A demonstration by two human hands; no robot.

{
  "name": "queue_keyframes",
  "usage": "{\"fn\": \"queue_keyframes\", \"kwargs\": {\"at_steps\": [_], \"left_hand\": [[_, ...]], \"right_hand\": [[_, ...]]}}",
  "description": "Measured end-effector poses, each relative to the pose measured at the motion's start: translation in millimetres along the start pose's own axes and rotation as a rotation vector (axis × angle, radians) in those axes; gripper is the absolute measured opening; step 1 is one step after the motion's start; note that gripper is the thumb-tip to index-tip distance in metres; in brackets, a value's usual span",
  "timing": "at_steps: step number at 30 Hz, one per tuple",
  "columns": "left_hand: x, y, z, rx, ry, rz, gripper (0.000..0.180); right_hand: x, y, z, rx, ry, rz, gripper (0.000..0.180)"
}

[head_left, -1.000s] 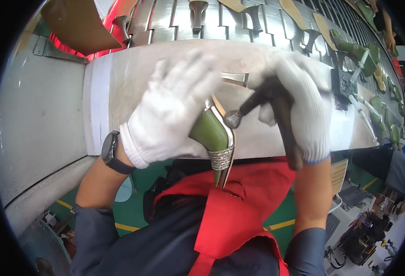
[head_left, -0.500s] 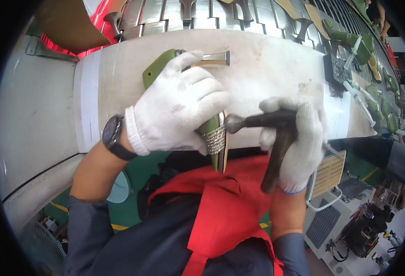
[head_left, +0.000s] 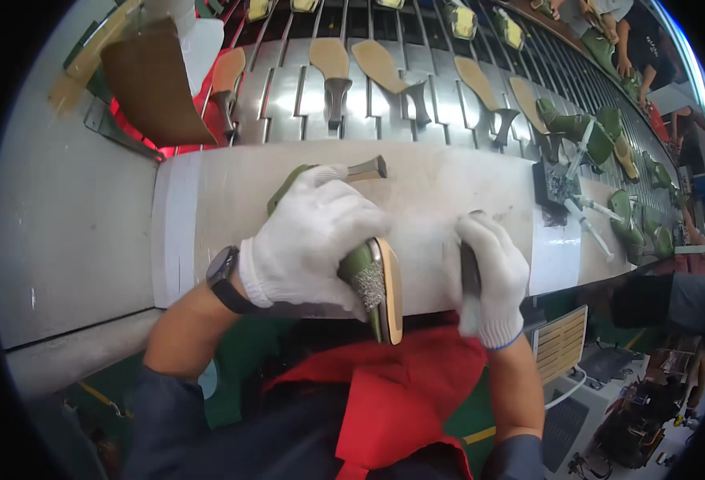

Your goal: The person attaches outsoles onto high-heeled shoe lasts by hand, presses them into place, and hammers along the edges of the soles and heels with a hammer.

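Note:
My left hand (head_left: 320, 244), in a white knit glove, grips a green high-heeled shoe (head_left: 362, 280) lying on its side at the near edge of the bench. Its tan sole faces right, and a sparkling band crosses the toe part. The dark heel (head_left: 368, 170) sticks out beyond my fingers at the far end. To the right, apart from the shoe, my gloved right hand (head_left: 496, 276) is closed round a hammer (head_left: 471, 272). Only a dark strip of the hammer shows; the rest is hidden by the hand or blurred.
Beyond the pale bench top (head_left: 448, 184) runs a slatted metal conveyor (head_left: 288, 104) carrying several soles with heels (head_left: 332, 72). At the right stand a black block (head_left: 556, 188), syringes (head_left: 588, 228) and more green shoes (head_left: 626, 228). A brown curved sheet (head_left: 156, 84) is at the far left.
The hammer has moved right, away from the shoe's sole, and turned so its head no longer shows. The shoe's sole has tilted more into sight. The view has shifted, showing more conveyor.

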State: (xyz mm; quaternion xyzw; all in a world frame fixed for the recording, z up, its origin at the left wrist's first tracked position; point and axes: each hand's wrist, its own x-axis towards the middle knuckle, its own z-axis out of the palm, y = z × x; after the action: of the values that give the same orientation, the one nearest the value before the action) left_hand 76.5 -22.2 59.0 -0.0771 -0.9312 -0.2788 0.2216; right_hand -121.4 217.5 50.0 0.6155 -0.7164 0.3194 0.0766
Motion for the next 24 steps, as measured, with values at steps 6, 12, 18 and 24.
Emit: {"fn": "queue_keyframes", "kwargs": {"at_steps": [6, 12, 18, 24], "left_hand": [[-3.5, -13.2, -19.3, -1.053, 0.746, -0.413, 0.081], [0.4, -41.3, -22.8, -1.785, 0.683, -0.482, 0.070], [-21.1, -33.6, 9.2, -0.416, 0.972, -0.711, 0.032], [11.5, 8.1, 36.0, -0.533, 0.462, -0.582, 0.011]], "right_hand": [[30.9, -36.2, 5.9, -0.020, -0.025, -0.064, 0.100], [139.7, -78.5, 111.1, 0.570, 0.321, -0.160, 0.087], [225.4, -72.2, 140.2, 0.553, -0.052, 0.499, 0.080], [215.7, -33.1, 141.0, 0.409, -0.256, 0.477, 0.069]]}}
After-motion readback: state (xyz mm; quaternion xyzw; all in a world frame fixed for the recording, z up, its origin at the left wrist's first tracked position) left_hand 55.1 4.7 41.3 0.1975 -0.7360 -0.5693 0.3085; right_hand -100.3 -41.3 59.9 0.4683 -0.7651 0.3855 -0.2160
